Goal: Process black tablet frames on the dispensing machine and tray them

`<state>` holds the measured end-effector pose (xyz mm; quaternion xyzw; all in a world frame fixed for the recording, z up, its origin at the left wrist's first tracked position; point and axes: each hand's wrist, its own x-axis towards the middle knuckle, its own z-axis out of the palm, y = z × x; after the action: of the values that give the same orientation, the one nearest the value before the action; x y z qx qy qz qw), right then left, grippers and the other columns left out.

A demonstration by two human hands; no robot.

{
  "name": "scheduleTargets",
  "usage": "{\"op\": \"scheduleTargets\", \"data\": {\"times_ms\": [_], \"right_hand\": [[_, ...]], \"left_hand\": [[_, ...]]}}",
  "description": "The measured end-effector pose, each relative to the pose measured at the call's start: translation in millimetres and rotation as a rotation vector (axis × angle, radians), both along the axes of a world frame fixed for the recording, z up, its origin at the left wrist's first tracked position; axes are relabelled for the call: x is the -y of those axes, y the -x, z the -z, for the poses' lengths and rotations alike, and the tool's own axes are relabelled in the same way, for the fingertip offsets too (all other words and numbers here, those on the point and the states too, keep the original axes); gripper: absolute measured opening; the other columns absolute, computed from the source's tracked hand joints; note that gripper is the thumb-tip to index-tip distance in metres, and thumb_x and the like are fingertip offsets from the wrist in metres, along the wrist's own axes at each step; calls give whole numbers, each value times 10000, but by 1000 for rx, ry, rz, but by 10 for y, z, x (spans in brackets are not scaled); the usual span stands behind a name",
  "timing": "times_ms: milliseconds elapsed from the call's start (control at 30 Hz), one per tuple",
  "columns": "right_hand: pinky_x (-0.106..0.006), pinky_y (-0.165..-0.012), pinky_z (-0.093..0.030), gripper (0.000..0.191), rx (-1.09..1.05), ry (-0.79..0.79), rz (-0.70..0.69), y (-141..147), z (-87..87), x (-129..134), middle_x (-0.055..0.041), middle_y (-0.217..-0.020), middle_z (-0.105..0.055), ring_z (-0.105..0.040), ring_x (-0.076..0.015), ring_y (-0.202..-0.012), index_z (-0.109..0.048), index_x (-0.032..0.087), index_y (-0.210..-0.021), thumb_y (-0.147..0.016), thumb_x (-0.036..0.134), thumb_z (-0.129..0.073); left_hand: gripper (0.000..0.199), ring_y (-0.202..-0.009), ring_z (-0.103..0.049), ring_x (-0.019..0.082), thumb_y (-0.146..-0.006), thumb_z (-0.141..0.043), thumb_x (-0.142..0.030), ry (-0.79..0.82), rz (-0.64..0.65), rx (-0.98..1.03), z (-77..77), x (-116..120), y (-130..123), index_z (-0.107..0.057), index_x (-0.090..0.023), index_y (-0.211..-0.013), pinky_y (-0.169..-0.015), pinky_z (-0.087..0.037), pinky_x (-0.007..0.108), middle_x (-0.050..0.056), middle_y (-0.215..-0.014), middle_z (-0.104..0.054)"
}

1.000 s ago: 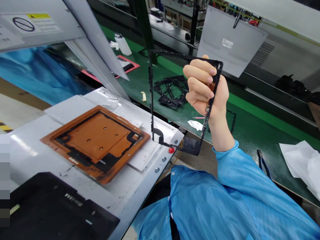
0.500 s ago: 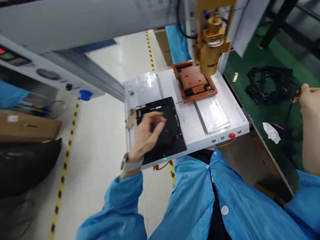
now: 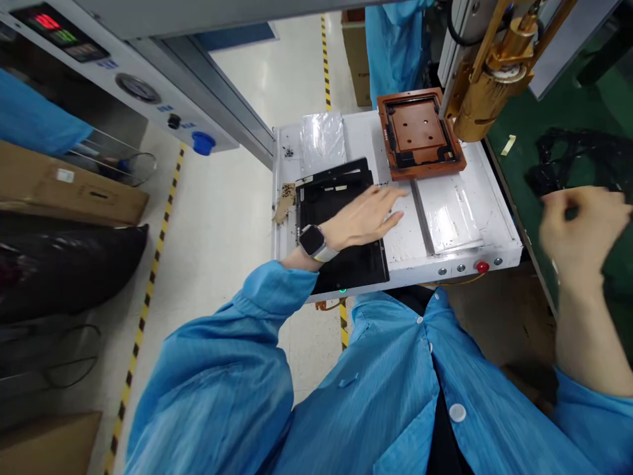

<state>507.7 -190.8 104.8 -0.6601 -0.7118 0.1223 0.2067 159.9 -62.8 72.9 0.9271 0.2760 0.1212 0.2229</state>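
My left hand (image 3: 366, 216), wearing a watch, reaches across flat black panels (image 3: 341, 274) at the left of the white work table (image 3: 403, 257). Its fingers are stretched out, and I see nothing in them. The upper edges of the panels are offset. Beyond the fingertips sits a reddish-brown fixture (image 3: 420, 132) with a recessed middle and a dark inner border. My right hand (image 3: 583, 221) is over the green surface at the right, its fingers curled into a pinch. Motion blur hides whatever they hold. Tangled black parts (image 3: 568, 158) lie just beyond it.
A brass-coloured press cylinder (image 3: 484, 105) hangs beside the fixture. Clear plastic-covered pads (image 3: 448, 218) lie at the table's right, another (image 3: 323, 142) at the back left. Buttons, one red (image 3: 481, 266), line the front edge. A blue-clothed person (image 3: 395, 49) stands behind.
My left hand has moved right from above the black panels toward the fixture, its fingers straightening. My right hand has come left, nearer the table. The view has shifted too.
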Motion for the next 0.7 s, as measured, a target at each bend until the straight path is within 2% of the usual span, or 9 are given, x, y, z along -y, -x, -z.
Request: {"op": "scheduleTargets", "data": {"times_ms": [100, 167, 200, 267, 333, 400, 467, 533, 700], "right_hand": [[-493, -960, -485, 251, 6, 6, -223, 1084, 149, 162, -154, -1099, -747, -616, -342, -1101, -798, 224, -1254, -1069, 344, -678], [-492, -979, -485, 275, 29, 3, -393, 1714, 309, 267, -160, -1203, -756, -606, -348, -1150, -790, 213, -1287, -1108, 324, -614], [-492, -989, -489, 311, 55, -1, -470, 1973, 393, 307, -171, -1267, -751, -604, -351, -1180, -777, 186, -1330, -1127, 316, -579], [-476, -1013, -498, 364, 126, -1, -568, 2352, 539, 352, -195, -1323, -739, -607, -343, -1207, -739, 122, -1418, -1136, 267, -560], [-444, -1015, -503, 372, 204, 23, -619, 2554, 622, 346, -196, -1273, -747, -626, -318, -1171, -738, 85, -1422, -1120, 154, -531], [-422, -998, -503, 372, 261, 51, -640, 2625, 631, 289, -188, -1184, -750, -638, -302, -1130, -775, 75, -1341, -1097, 65, -494], [-418, -983, -502, 321, 289, 71, -651, 2635, 587, 194, -190, -1127, -739, -638, -306, -1121, -803, 72, -1224, -1089, 61, -512], [-425, -978, -503, 241, 300, 97, -665, 2639, 531, 88, -185, -1096, -731, -631, -316, -1120, -809, 88, -1121, -1076, 82, -573], [-437, -977, -494, 208, 259, 131, -728, 2639, 469, -46, -153, -1020, -728, -604, -301, -1091, -816, 126, -1000, -1023, 35, -630]], "left_hand": [[524, -858, -677, 251, -1133, -567, -490, 33, -140, 205, -339, -91, 251, -576, -131, -1514, -1040, -570, 536, 46, -969, -702], [498, -702, -588, 176, -1106, -657, -525, 7, -248, 349, -557, -125, 521, -627, -150, -1433, -868, -591, 431, 1, -871, -664], [491, -642, -554, 149, -1091, -681, -563, -11, -283, 434, -647, -123, 669, -654, -170, -1384, -740, -565, 364, -12, -851, -655], [497, -530, -507, 114, -1051, -714, -635, -31, -324, 620, -777, -71, 947, -698, -205, -1299, -512, -423, 297, -23, -829, -659], [429, -454, -472, 101, -1047, -712, -613, -25, -405, 789, -847, 27, 1170, -727, -222, -1224, -417, -292, 300, -33, -797, -665], [254, -439, -486, 103, -1073, -666, -430, -22, -503, 900, -876, 135, 1319, -744, -204, -1159, -406, -247, 300, -31, -766, -678], [203, -430, -487, 101, -1063, -569, -233, -26, -550, 975, -882, 211, 1401, -755, -170, -1117, -411, -250, 297, -23, -742, -685], [258, -402, -455, 96, -1045, -508, -148, -23, -542, 1031, -881, 240, 1434, -763, -145, -1083, -419, -292, 292, -19, -719, -692], [180, -377, -381, 87, -1063, -585, -200, 12, -614, 1076, -865, 228, 1411, -755, -161, -1018, -484, -418, 277, -44, -655, -671]]}}
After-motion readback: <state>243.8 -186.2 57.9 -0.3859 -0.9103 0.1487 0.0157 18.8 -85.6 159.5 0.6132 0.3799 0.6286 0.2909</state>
